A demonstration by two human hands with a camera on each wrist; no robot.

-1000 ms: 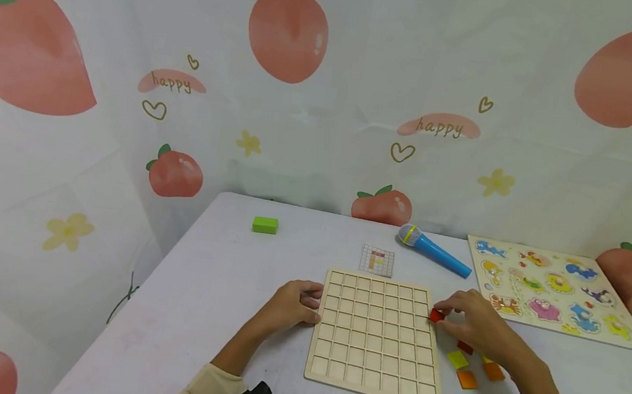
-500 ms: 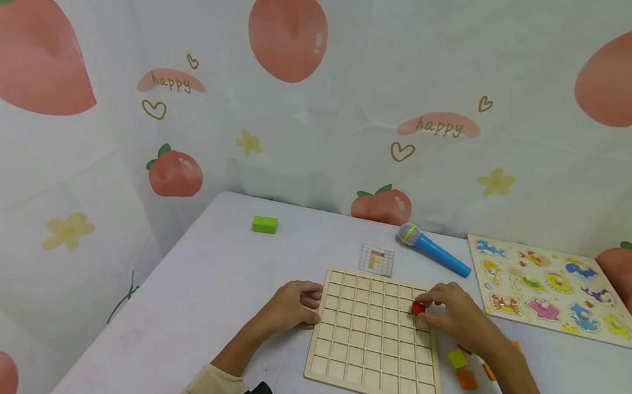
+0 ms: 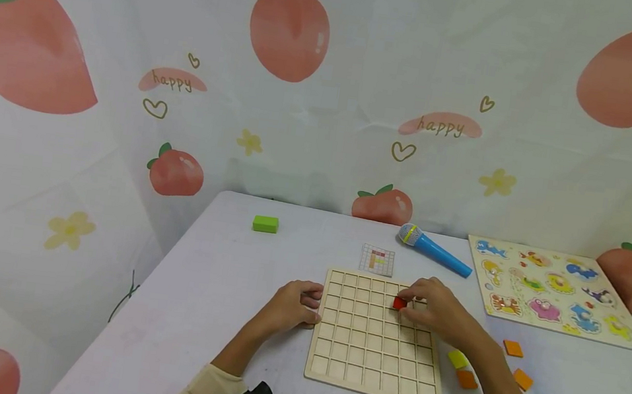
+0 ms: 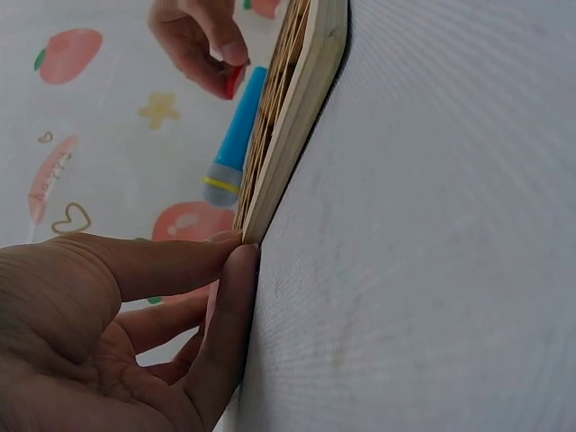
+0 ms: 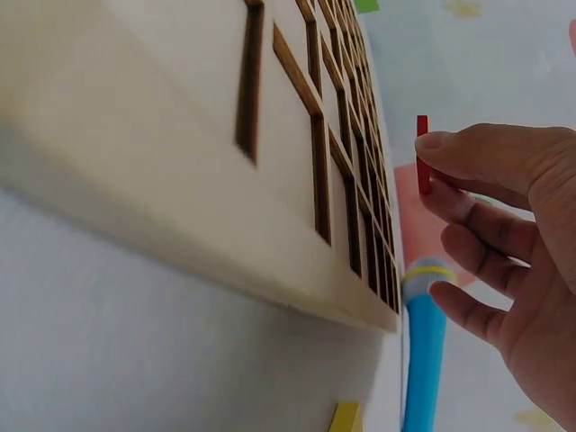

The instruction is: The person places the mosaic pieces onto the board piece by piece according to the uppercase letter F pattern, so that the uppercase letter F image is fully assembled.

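A red square tile (image 3: 400, 303) is pinched between the thumb and fingers of my right hand (image 3: 440, 312), above the upper right part of a wooden grid board (image 3: 366, 337). In the right wrist view the tile (image 5: 423, 155) stands on edge, apart from the board. My left hand (image 3: 288, 306) is at the board's left edge; in the left wrist view its thumb and a fingertip (image 4: 236, 270) pinch that edge. Right of the board lie yellow (image 3: 458, 359) and orange tiles (image 3: 467, 379), with more orange tiles (image 3: 513, 348) beyond my right forearm.
Behind the board lies a small pattern card (image 3: 377, 260). A blue toy microphone (image 3: 435, 250) and an animal puzzle board (image 3: 556, 288) are at the back right. A green block (image 3: 265, 224) sits at the back left, before a fruit-print cloth (image 3: 325, 125).
My right hand has carried the red tile leftward from the board's right edge to over its upper right cells. The left hand has stayed at the left edge.
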